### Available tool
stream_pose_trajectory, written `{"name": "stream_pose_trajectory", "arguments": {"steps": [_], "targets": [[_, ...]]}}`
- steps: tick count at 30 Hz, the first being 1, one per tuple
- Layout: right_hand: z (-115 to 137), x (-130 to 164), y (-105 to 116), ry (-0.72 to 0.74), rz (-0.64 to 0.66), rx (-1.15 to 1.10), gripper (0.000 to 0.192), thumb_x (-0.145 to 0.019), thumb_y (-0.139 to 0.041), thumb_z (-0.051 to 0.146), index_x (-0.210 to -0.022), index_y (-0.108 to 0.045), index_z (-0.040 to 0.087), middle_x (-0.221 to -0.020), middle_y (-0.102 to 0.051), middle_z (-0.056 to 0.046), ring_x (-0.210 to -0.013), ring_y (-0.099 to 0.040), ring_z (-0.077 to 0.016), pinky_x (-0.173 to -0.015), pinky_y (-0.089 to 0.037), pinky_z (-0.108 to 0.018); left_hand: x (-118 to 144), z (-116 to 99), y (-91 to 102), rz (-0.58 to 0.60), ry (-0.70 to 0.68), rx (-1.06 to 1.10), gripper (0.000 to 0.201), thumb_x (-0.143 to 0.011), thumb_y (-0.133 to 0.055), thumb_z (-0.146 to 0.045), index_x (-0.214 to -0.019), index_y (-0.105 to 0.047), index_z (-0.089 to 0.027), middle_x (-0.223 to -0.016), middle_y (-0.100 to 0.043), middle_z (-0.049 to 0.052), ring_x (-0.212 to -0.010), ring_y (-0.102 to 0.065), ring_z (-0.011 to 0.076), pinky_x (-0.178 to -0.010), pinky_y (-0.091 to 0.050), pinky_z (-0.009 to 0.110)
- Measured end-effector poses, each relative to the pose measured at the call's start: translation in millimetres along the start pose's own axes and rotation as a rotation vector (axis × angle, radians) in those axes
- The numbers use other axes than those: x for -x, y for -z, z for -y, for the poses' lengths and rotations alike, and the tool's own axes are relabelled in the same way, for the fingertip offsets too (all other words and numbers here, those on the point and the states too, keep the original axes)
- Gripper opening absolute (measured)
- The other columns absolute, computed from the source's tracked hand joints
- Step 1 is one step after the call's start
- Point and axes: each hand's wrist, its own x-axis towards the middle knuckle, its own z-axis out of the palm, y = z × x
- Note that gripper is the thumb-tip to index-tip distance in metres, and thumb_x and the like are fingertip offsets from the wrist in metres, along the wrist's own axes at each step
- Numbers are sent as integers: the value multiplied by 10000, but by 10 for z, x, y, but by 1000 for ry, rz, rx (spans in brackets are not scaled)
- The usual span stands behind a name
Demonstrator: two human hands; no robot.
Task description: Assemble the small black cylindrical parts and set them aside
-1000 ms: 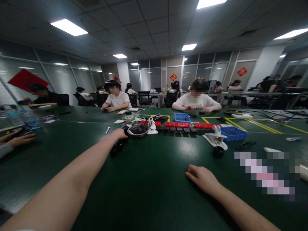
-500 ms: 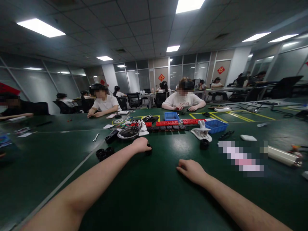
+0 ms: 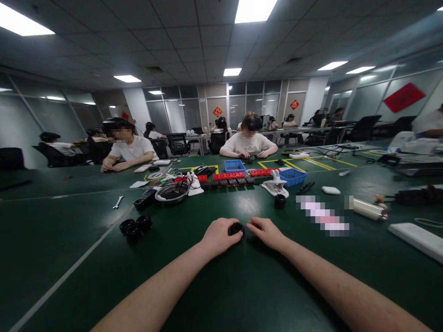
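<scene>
Left hand (image 3: 218, 236) grips a small black round part (image 3: 237, 228) on the desk (image 3: 242, 286); right hand (image 3: 266, 232), loosely curled, at its 3 o'clock; axis unclear

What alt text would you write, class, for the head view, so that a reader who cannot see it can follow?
A person's left hand grips a small black round part on a green table, the right hand beside it. Three similar black parts lie to the left; co-workers sit opposite.
</scene>
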Motion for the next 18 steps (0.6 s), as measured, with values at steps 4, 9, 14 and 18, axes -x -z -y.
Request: {"name": "stream_pose_trajectory", "arguments": {"steps": [4,9,14,18], "targets": [[49,-120,66,49,208,-303,352,-710,-482,212,-1057,-455,163,-928,-541,-34,-813,-492,-149,-692,-383,-265,12,72,59,-16,-96,62,490,-692,-537,-445,-1130,-454,-243,-1103,-507,36,-1012,-430,219,-865,-325,331],[89,-295,240,18,547,-346,553,-616,-562,129,-1143,-407,187,-1038,-498,-29,-913,-464,-163,-767,-364,-284,-68,276,122,81,-170,190,544,-623,-625,-416,-1117,-466,-252,-1083,-509,25,-1017,-428,206,-861,-337,314],[137,-329,223,58,611,-203,409,-615,-620,200,-1011,-521,170,-904,-524,1,-807,-483,-149,-705,-376,-253,-130,384,82,169,-163,308,437,-655,-619,-348,-1069,-512,-260,-1013,-548,16,-934,-490,182,-814,-370,292],[80,-310,120,113,546,-198,265,-621,-626,233,-869,-573,157,-805,-518,18,-750,-478,-135,-654,-370,-226,-157,376,39,163,-151,335,428,-636,-637,-334,-1040,-527,-245,-977,-547,17,-887,-504,173,-771,-383,268]]}}
